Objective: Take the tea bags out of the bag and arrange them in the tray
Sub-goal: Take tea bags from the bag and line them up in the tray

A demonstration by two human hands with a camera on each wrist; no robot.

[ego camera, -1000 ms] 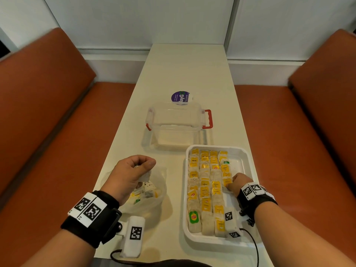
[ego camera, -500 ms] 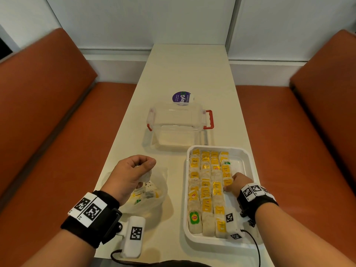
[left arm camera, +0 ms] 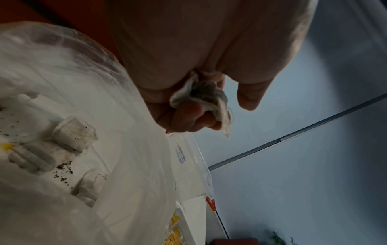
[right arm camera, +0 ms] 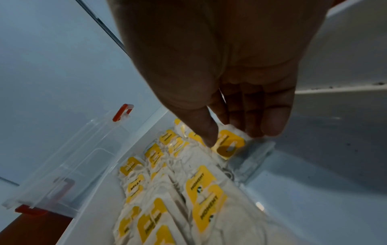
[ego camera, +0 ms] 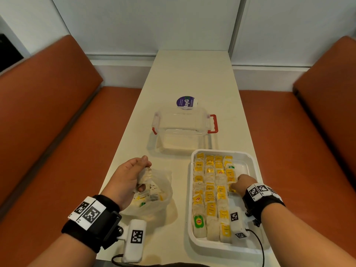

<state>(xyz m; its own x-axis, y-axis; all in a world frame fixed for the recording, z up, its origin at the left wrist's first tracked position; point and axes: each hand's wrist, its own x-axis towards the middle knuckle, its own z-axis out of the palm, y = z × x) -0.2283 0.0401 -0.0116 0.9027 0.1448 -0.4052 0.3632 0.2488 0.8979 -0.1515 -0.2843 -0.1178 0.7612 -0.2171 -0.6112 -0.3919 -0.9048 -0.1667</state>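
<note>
My left hand (ego camera: 143, 176) hovers over the clear plastic bag (ego camera: 159, 201) and grips a crumpled white tea bag (ego camera: 145, 174). In the left wrist view the tea bag (left arm camera: 201, 94) is bunched between the fingers of my left hand (left arm camera: 201, 114). Several tea bags (left arm camera: 71, 136) lie in the plastic bag (left arm camera: 83, 82). The white tray (ego camera: 250, 164) holds rows of tea bags (ego camera: 210, 189) with yellow tags. At the tray's right side, my right hand (ego camera: 234, 185) pinches a yellow-tagged tea bag (right arm camera: 228, 145) with thumb and fingertips (right arm camera: 209, 140).
A clear lidded box with red handles (ego camera: 181, 130) stands behind the tray, with a purple round sticker (ego camera: 185, 102) beyond it. The narrow table (ego camera: 192, 74) runs to the wall. Orange benches (ego camera: 57, 122) flank both sides. The tray's right column (ego camera: 242, 166) is partly bare.
Both hands stay almost where they were. The tea bag in my left hand shows a little more below the fingers.
</note>
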